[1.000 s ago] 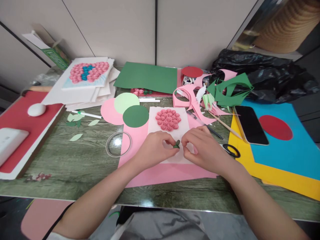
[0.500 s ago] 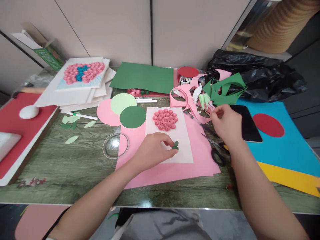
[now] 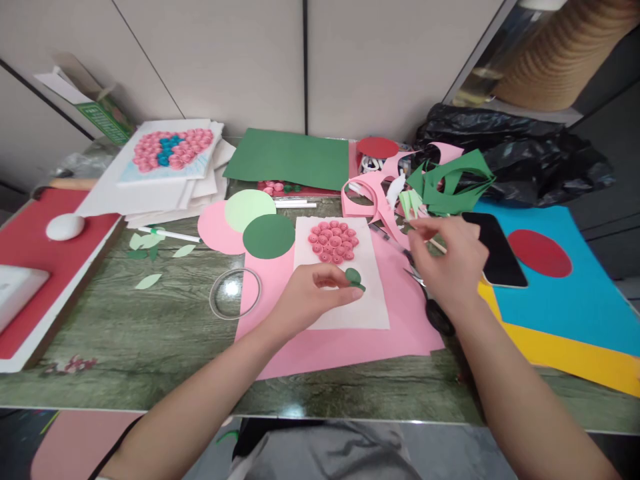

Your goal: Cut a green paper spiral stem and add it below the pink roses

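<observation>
My left hand (image 3: 320, 293) pinches a small rolled piece of dark green paper (image 3: 353, 276) between thumb and fingertips, just above a white paper sheet (image 3: 345, 315). On the upper part of that sheet sits a cluster of pink paper coils (image 3: 333, 241). My right hand (image 3: 447, 263) is closed in a pinch over the right side, with a thin pale stick (image 3: 439, 246) showing between its fingers. Black-handled scissors (image 3: 440, 318) lie partly under my right hand. Pink paper (image 3: 320, 350) is spread beneath the white sheet.
Green (image 3: 270, 237) and pink paper circles, a tape roll (image 3: 235, 294) and paper leaves (image 3: 149, 281) lie on the left. Cut scraps (image 3: 457, 180) and a black bag (image 3: 530, 150) are at the back right. A dark tablet or phone (image 3: 495, 250) rests on blue paper (image 3: 560, 307).
My right hand has moved from the scraps slightly back toward me, and a thin stick now shows in it. My left hand has tilted the green paper piece. The view has shifted slightly.
</observation>
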A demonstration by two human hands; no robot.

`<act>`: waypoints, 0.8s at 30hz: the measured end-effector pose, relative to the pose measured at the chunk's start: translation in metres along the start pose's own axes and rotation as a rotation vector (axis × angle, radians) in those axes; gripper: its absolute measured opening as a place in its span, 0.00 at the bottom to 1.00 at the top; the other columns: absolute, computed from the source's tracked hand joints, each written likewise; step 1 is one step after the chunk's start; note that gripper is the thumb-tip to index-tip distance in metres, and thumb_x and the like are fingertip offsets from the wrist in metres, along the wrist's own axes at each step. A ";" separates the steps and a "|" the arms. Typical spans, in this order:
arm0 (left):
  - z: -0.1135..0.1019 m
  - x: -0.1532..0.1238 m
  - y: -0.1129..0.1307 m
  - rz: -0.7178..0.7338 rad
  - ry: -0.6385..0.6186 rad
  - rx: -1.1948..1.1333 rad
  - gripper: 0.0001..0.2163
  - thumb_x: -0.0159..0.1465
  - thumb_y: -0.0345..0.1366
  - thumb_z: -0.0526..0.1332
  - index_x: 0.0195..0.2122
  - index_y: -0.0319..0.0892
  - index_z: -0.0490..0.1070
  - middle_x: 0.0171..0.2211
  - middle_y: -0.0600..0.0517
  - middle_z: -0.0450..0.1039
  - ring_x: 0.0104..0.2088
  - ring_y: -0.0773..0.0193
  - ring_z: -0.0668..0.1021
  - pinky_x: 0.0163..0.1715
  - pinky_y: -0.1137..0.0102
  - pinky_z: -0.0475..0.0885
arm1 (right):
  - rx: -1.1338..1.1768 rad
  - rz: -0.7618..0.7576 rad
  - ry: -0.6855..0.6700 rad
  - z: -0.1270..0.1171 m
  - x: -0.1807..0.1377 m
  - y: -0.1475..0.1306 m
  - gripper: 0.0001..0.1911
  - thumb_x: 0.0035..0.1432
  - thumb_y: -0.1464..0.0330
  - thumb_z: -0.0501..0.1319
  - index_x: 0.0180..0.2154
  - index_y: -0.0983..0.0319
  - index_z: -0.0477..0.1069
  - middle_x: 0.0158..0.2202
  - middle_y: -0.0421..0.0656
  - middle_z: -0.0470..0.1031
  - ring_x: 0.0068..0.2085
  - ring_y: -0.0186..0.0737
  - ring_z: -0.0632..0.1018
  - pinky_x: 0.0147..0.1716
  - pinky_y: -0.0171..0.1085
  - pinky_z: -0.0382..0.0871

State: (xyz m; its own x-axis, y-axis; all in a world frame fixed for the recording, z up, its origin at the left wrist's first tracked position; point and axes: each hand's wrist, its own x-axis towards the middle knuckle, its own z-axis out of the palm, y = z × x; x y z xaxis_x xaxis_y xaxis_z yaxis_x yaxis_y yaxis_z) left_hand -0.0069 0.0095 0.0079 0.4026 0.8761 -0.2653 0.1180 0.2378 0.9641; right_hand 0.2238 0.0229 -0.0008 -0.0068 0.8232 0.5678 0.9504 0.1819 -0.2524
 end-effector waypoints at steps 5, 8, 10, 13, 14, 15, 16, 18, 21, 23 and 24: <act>0.002 0.000 -0.004 -0.019 0.038 -0.277 0.09 0.48 0.37 0.69 0.25 0.39 0.71 0.28 0.55 0.73 0.31 0.69 0.74 0.35 0.72 0.68 | 0.162 -0.494 -0.015 -0.013 -0.026 -0.049 0.10 0.52 0.71 0.62 0.37 0.52 0.69 0.30 0.37 0.78 0.33 0.43 0.76 0.39 0.46 0.59; 0.004 -0.001 -0.003 -0.034 0.025 -0.330 0.09 0.48 0.35 0.69 0.25 0.39 0.71 0.25 0.56 0.72 0.28 0.71 0.72 0.33 0.73 0.68 | 0.200 -0.567 0.091 -0.013 -0.034 -0.057 0.14 0.50 0.73 0.65 0.37 0.51 0.68 0.32 0.36 0.79 0.35 0.41 0.75 0.38 0.44 0.60; 0.005 -0.002 -0.002 -0.042 0.012 -0.329 0.09 0.48 0.35 0.69 0.25 0.39 0.71 0.26 0.56 0.72 0.29 0.71 0.73 0.33 0.73 0.68 | 0.185 -0.553 0.124 -0.013 -0.035 -0.057 0.14 0.49 0.73 0.66 0.35 0.50 0.69 0.32 0.36 0.79 0.35 0.41 0.74 0.37 0.44 0.60; 0.006 -0.003 0.000 -0.035 0.009 -0.294 0.08 0.48 0.33 0.69 0.25 0.39 0.71 0.26 0.55 0.72 0.30 0.70 0.73 0.34 0.73 0.68 | 0.164 -0.548 0.113 -0.014 -0.035 -0.055 0.13 0.50 0.74 0.65 0.34 0.49 0.69 0.33 0.34 0.80 0.35 0.41 0.74 0.37 0.44 0.60; 0.007 -0.003 0.001 -0.030 0.012 -0.283 0.08 0.47 0.33 0.69 0.25 0.39 0.71 0.26 0.55 0.72 0.30 0.70 0.73 0.35 0.73 0.68 | 0.163 -0.551 0.103 -0.015 -0.035 -0.054 0.14 0.50 0.74 0.65 0.34 0.49 0.69 0.33 0.33 0.80 0.35 0.41 0.74 0.37 0.44 0.60; 0.007 -0.003 0.001 -0.023 0.017 -0.274 0.08 0.47 0.32 0.69 0.25 0.39 0.71 0.26 0.55 0.73 0.30 0.70 0.73 0.35 0.73 0.68 | 0.165 -0.551 0.095 -0.016 -0.034 -0.054 0.14 0.50 0.75 0.65 0.34 0.49 0.69 0.33 0.33 0.80 0.35 0.41 0.74 0.37 0.44 0.60; 0.007 -0.003 0.002 -0.015 0.022 -0.267 0.08 0.47 0.32 0.70 0.25 0.39 0.71 0.26 0.55 0.73 0.30 0.69 0.73 0.35 0.73 0.69 | 0.168 -0.549 0.088 -0.017 -0.034 -0.054 0.14 0.49 0.75 0.65 0.34 0.50 0.69 0.33 0.33 0.81 0.35 0.41 0.74 0.36 0.44 0.60; 0.008 -0.003 0.002 -0.002 0.032 -0.251 0.08 0.46 0.32 0.70 0.25 0.39 0.71 0.26 0.55 0.73 0.31 0.69 0.74 0.36 0.72 0.69 | 0.173 -0.537 0.079 -0.017 -0.034 -0.054 0.15 0.48 0.75 0.66 0.35 0.51 0.68 0.31 0.33 0.81 0.34 0.41 0.74 0.36 0.43 0.60; 0.008 -0.005 0.000 0.024 0.040 -0.210 0.08 0.47 0.33 0.70 0.25 0.39 0.71 0.27 0.54 0.73 0.31 0.68 0.73 0.36 0.72 0.68 | 0.177 -0.511 0.080 -0.016 -0.034 -0.055 0.13 0.49 0.74 0.67 0.34 0.52 0.69 0.30 0.32 0.81 0.34 0.40 0.74 0.36 0.43 0.59; 0.008 -0.005 -0.001 0.048 0.044 -0.181 0.08 0.48 0.34 0.69 0.26 0.39 0.71 0.28 0.54 0.73 0.32 0.67 0.73 0.36 0.71 0.68 | 0.193 -0.499 0.137 -0.013 -0.034 -0.056 0.12 0.49 0.73 0.67 0.34 0.52 0.68 0.29 0.31 0.81 0.34 0.38 0.74 0.35 0.41 0.59; 0.008 -0.006 -0.002 0.059 0.045 -0.167 0.08 0.48 0.34 0.69 0.26 0.39 0.71 0.28 0.53 0.73 0.32 0.67 0.73 0.36 0.71 0.67 | 0.202 -0.497 0.175 -0.012 -0.034 -0.056 0.12 0.49 0.73 0.67 0.33 0.52 0.68 0.29 0.31 0.81 0.34 0.37 0.74 0.35 0.41 0.59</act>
State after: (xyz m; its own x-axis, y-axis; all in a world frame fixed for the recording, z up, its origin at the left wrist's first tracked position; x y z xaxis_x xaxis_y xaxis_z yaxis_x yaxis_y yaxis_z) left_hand -0.0018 0.0008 0.0076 0.3630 0.9074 -0.2117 -0.0583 0.2489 0.9668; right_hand 0.1745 -0.0216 0.0030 -0.3706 0.5138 0.7737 0.7672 0.6389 -0.0568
